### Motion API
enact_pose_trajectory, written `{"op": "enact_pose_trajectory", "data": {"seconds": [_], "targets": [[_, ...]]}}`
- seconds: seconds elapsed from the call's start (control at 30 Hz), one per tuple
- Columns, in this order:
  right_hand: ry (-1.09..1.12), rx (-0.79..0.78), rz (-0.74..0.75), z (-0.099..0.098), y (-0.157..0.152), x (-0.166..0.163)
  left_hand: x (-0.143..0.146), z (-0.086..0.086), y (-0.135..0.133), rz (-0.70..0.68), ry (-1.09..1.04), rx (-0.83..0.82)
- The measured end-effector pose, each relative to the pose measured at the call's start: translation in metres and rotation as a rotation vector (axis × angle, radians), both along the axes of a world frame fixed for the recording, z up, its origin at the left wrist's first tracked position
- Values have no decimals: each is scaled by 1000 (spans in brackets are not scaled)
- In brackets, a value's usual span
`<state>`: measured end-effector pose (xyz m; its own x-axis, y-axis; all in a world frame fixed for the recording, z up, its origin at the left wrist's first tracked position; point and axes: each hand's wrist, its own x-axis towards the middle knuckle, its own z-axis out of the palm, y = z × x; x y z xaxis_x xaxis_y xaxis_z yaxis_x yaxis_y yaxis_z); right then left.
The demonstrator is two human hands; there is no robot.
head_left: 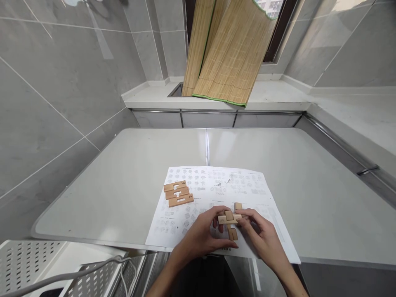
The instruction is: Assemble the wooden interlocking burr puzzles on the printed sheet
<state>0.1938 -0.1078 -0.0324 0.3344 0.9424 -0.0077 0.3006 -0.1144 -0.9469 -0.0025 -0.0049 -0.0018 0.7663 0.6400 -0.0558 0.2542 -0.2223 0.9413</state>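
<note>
Glossy pale-grey table (117, 185): left hand (201, 232) and right hand (262, 234) pinch notched tan wooden blocks (229, 221); judged light, stiff; best gripped at ends.

Green-edged bamboo mat (229, 53) on ledge (275, 94), lapping front edge. White perforated basket (27, 255) by near-left corner of table (102, 189); grey cable (68, 276) across.

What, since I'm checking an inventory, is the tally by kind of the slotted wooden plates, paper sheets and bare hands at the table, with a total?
Slotted wooden plates: 3
Paper sheet: 1
Bare hands: 2
Total: 6
Not counted: the wooden pieces at the hands, some partly covered.
</note>
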Motion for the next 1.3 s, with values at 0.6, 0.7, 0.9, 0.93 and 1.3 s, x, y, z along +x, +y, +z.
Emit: {"op": "enact_pose_trajectory", "data": {"seconds": [0.6, 0.7, 0.9, 0.93, 1.3], "targets": [[6, -4, -22, -1, 2, 0, -1, 2, 1, -10, -40, 44], [5, -12, -33, -1, 2, 0, 0, 4, 1, -23, -11, 38], [-31, -17, 2, -2, 4, -1, 2, 4, -1, 2, 26, 29], [-40, -13, 9, -1, 5, 0, 2, 4, -1, 7, 21, 26], [-457, 25, 181, 0, -4, 27, 1, -1, -2, 124, -10, 47]]}}
